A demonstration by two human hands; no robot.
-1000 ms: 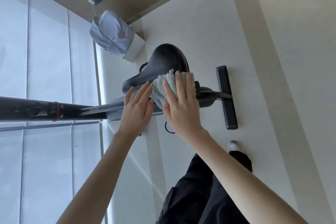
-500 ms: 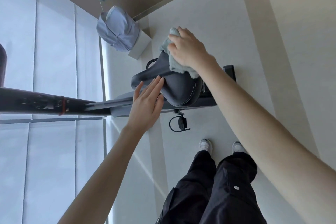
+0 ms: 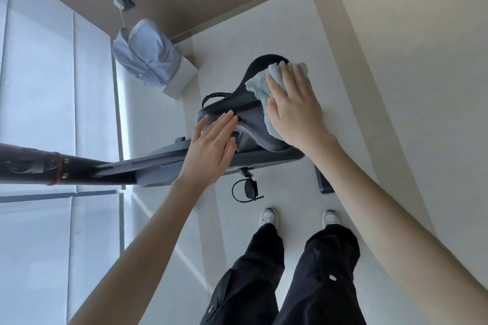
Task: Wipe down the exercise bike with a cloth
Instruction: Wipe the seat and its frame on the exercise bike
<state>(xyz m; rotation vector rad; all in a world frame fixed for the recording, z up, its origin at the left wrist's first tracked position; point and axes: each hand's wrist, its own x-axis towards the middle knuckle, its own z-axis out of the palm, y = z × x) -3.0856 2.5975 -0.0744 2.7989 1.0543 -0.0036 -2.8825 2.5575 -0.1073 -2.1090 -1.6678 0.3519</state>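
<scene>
Closest to us, we see our own dark trousers (image 3: pixel 290 272) and pale shoes (image 3: pixel 268 216) planted on the light floor (image 3: pixel 396 87), right beside the exercise bike (image 3: pixel 169 163). Just past our feet hangs a pedal (image 3: pixel 248 188) with its strap loop. Up to the frame, and there's our left hand (image 3: pixel 211 150): fingers (image 3: pixel 224 121) straight and together, gripping nothing, laid flat on the narrow nose of the seat (image 3: pixel 237 119). We'd say it's there to steady the seat against the rubbing. Over on the wide back half, our right hand (image 3: pixel 293 108) is spread open, palm down, pressing the pale blue cloth (image 3: pixel 260 87) onto the seat instead of pinching it; that flat press looks meant to keep plenty of fabric on the surface. So the cloth sits on the seat, under that hand, with its edges poking out. Farther off, a pale blue bag (image 3: pixel 145 60) rests against a white box (image 3: pixel 182 76) by the window. No brand, label or writing is readable anywhere.
</scene>
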